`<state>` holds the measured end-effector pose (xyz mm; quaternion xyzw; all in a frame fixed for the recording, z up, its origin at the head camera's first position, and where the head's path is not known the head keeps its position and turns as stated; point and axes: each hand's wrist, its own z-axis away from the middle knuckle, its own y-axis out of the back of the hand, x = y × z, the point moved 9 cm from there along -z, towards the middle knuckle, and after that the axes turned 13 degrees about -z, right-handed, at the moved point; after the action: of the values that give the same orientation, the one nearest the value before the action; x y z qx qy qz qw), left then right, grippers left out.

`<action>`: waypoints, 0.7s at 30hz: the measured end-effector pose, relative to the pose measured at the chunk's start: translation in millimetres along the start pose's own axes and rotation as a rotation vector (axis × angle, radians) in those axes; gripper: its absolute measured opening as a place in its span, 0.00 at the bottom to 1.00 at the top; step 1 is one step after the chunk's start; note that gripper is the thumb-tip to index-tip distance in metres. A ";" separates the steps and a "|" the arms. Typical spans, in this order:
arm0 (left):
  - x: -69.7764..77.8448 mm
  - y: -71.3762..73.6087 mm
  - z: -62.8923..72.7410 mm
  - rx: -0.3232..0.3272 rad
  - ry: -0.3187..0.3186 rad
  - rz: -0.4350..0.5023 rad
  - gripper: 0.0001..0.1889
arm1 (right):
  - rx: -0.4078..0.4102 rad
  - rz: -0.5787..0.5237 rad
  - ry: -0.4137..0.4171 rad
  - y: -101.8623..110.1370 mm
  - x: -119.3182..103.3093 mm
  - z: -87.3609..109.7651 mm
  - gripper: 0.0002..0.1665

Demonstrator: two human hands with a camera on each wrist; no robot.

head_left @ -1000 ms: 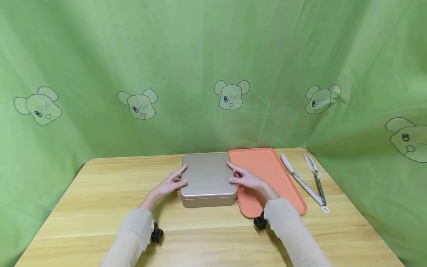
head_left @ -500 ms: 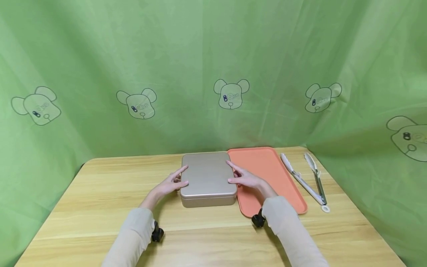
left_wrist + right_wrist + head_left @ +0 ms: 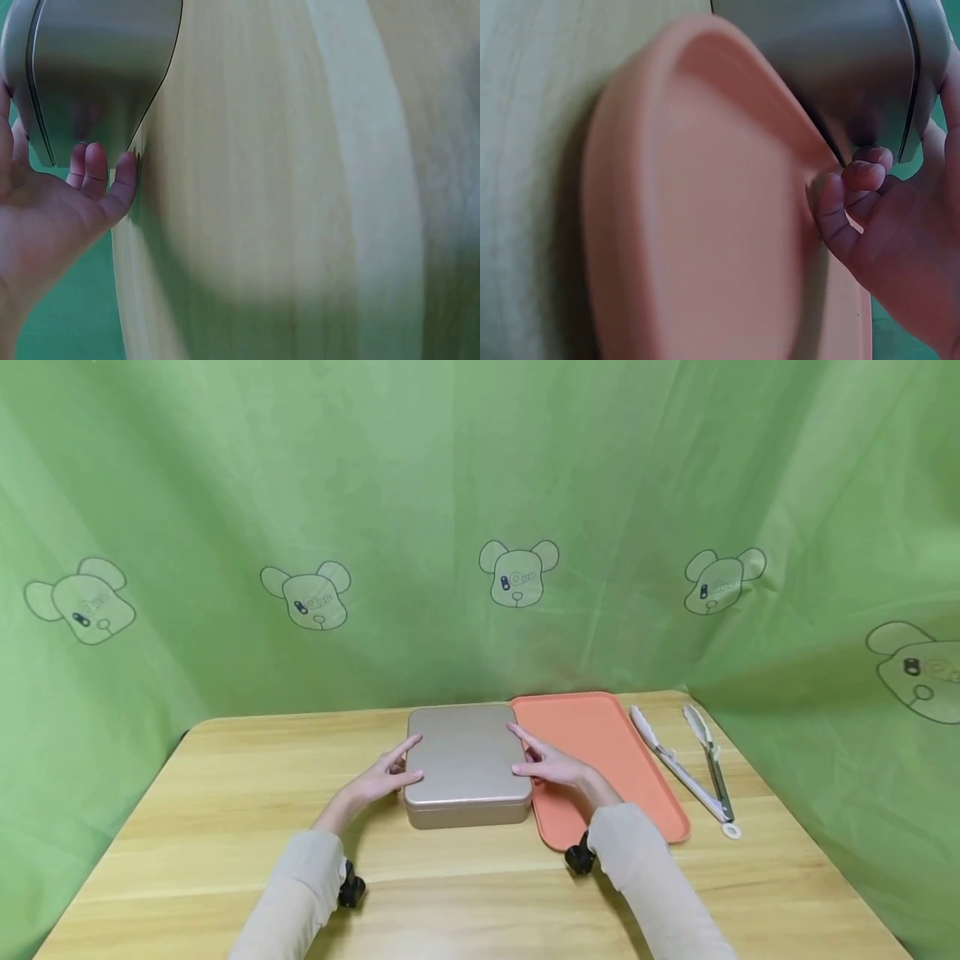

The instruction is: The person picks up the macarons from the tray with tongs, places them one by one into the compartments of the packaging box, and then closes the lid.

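A closed, champagne-coloured metal box (image 3: 468, 760) with a fitted lid lies on the table in the head view, its seam running below the top edge. My left hand (image 3: 382, 777) holds its left side, thumb and index finger over the lid's edge. In the left wrist view the other fingers (image 3: 95, 169) curl in against the side wall. Opposite it, my right hand (image 3: 555, 764) grips the right side in the same way, thumb and index finger on the lid. Its remaining fingers (image 3: 862, 176) bend against the wall just above the tray, seen from the right wrist.
Beside the box on the right lies a coral-pink tray (image 3: 600, 735), its left rim against or under the box. Spread metal tongs (image 3: 693, 777) with a white ring rest farther right. Green curtains (image 3: 375, 485) close off the back and sides of the wooden table (image 3: 225, 810).
The box stays where it is and both hands keep their places on it. My right forearm has shifted very slightly left.
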<state>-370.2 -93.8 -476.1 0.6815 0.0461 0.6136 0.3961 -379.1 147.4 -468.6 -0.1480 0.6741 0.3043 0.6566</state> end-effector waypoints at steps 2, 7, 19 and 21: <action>1.7 1.0 0.6 -0.007 -0.009 -0.015 0.37 | -0.010 -0.009 -0.008 -0.8 1.5 -1.0 0.49; 18.2 2.4 6.9 -0.044 -0.048 -0.019 0.37 | -0.020 0.008 -0.056 -0.8 4.9 -1.8 0.49; 1.7 -1.3 -1.4 -0.060 -0.036 -0.003 0.38 | -0.028 -0.019 -0.091 -1.7 6.3 -1.5 0.50; 1.4 -2.2 -1.6 -0.077 -0.032 0.006 0.39 | -0.020 -0.023 -0.092 -0.7 7.6 -0.9 0.50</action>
<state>-370.3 -90.8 -476.3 0.6755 0.0143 0.6051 0.4210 -380.1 147.9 -476.2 -0.1483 0.6385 0.3098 0.6887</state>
